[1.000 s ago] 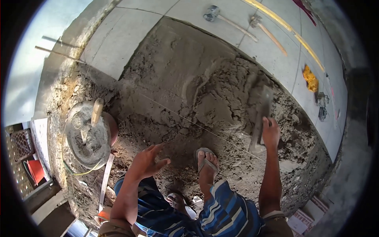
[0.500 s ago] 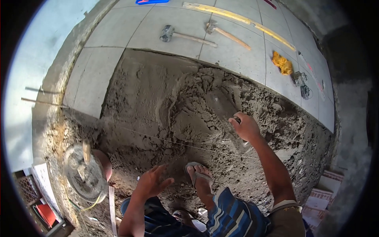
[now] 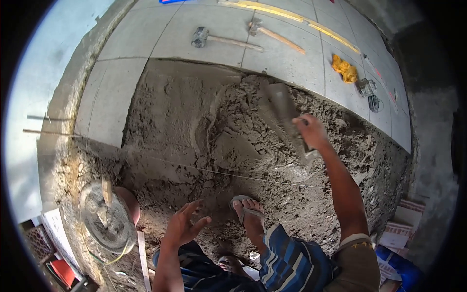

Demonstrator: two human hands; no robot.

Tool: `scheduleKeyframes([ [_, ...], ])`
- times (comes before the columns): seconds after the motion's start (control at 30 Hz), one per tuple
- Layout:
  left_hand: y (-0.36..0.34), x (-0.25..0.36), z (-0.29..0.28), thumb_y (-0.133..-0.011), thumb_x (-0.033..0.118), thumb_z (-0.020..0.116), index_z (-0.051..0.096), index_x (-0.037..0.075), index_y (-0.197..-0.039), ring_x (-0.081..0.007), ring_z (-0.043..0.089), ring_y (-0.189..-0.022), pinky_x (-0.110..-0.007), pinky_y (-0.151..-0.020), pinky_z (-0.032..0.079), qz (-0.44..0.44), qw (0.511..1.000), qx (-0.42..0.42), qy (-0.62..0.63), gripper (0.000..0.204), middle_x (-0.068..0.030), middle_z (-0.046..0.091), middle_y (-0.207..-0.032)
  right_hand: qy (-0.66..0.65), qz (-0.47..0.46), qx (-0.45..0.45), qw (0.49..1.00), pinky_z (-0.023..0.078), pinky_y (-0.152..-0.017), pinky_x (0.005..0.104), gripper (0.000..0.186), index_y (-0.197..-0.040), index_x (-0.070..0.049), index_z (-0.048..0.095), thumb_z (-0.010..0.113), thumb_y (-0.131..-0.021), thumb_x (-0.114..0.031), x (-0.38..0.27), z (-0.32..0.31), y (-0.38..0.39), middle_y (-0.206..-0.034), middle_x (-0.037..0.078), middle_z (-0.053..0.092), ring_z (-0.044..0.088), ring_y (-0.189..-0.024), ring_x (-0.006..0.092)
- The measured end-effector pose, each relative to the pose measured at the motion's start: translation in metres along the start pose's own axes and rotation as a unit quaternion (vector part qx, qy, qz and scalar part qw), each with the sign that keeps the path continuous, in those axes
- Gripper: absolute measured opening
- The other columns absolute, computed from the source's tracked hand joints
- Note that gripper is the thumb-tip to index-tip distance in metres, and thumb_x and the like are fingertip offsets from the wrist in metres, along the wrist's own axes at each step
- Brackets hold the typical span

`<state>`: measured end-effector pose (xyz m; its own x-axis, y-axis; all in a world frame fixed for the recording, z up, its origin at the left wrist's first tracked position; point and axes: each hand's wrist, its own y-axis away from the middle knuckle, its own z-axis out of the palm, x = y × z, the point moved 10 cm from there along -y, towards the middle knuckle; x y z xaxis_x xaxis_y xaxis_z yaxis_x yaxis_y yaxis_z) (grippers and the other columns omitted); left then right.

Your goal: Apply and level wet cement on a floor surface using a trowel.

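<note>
My right hand [image 3: 311,130] grips a long flat metal trowel [image 3: 279,102], slightly blurred, angled across the rough wet mortar bed [image 3: 170,107] near the edge of the laid tiles. My left hand [image 3: 185,221], fingers spread and empty, hovers low beside my sandalled foot [image 3: 248,214]. A thin string line [image 3: 248,178] crosses the mortar between my hands and the tiles. At the left stands a round bucket [image 3: 127,204] of grey cement, with a wooden-handled trowel [image 3: 106,190] in it.
On the grey tiles [image 3: 107,107] lie two mallets [image 3: 277,39], a yellow straightedge [image 3: 331,34], an orange rag [image 3: 344,68] and small dark items [image 3: 374,102]. A pale wall runs along the left. Boxes [image 3: 404,219] sit at the lower right, a red container [image 3: 62,272] at the lower left.
My right hand and trowel have swept from the right toward the middle and upward over the mortar. The view has shifted. My left hand stays open and low.
</note>
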<state>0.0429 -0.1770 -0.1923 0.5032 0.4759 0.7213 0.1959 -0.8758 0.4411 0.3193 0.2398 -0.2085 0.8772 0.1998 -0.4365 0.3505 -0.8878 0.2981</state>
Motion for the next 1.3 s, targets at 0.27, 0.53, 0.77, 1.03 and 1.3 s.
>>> scheduleKeyframes([
  [0.27,0.018,-0.022,-0.004,-0.09,0.048,0.077,0.056,0.007,-0.141,-0.0393,0.073,-0.095,-0.046,-0.079,0.057,-0.07,0.997,-0.029,-0.02,0.069,-0.0194,0.07,-0.12,-0.049,-0.017,-0.009,0.999,0.054,-0.067,0.0451,0.044,-0.1,0.0,0.071,0.064,-0.1,-0.044,-0.048,0.055,-0.027,-0.082,0.02,0.07,0.069,-0.069,0.0276],
  [0.53,0.009,-0.008,-0.001,-0.09,0.05,0.076,0.056,0.009,-0.142,-0.0356,0.073,-0.085,-0.045,-0.074,0.057,-0.022,1.0,-0.009,-0.015,0.069,-0.0163,0.07,-0.122,0.052,-0.114,-0.028,0.992,0.055,-0.073,0.0479,0.045,-0.107,-0.001,0.069,0.064,-0.099,-0.045,-0.12,0.068,-0.038,-0.091,0.024,0.072,0.073,-0.082,0.0354],
  [0.77,0.017,-0.022,-0.007,-0.09,0.051,0.075,0.056,0.01,-0.142,-0.0369,0.073,-0.093,-0.047,-0.078,0.058,-0.028,1.0,-0.005,-0.01,0.068,-0.0172,0.071,-0.119,0.26,-0.203,-0.081,0.94,0.059,-0.079,0.0489,0.048,-0.128,-0.006,0.062,0.058,-0.102,-0.045,-0.163,0.071,-0.018,-0.095,0.019,0.076,0.074,-0.088,0.0372],
  [1.03,0.013,-0.047,-0.006,-0.089,0.045,0.079,0.056,0.007,-0.144,-0.037,0.071,-0.105,-0.045,-0.086,0.057,-0.094,0.996,-0.007,-0.003,0.071,-0.0212,0.069,-0.124,0.281,-0.107,-0.049,0.952,0.059,-0.087,0.0508,0.046,-0.129,-0.008,0.063,0.056,-0.103,-0.045,-0.128,0.047,-0.069,-0.107,0.02,0.075,0.073,-0.102,0.0363],
  [1.3,0.045,-0.04,-0.025,-0.09,0.053,0.075,0.054,0.009,-0.145,-0.0416,0.07,-0.106,-0.049,-0.087,0.057,-0.097,0.994,0.006,-0.042,0.073,-0.0215,0.069,-0.124,0.114,-0.163,-0.064,0.978,0.053,-0.078,0.0476,0.043,-0.102,-0.004,0.075,0.067,-0.097,-0.046,-0.076,0.016,-0.029,-0.094,0.019,0.071,0.069,-0.088,0.0354],
])
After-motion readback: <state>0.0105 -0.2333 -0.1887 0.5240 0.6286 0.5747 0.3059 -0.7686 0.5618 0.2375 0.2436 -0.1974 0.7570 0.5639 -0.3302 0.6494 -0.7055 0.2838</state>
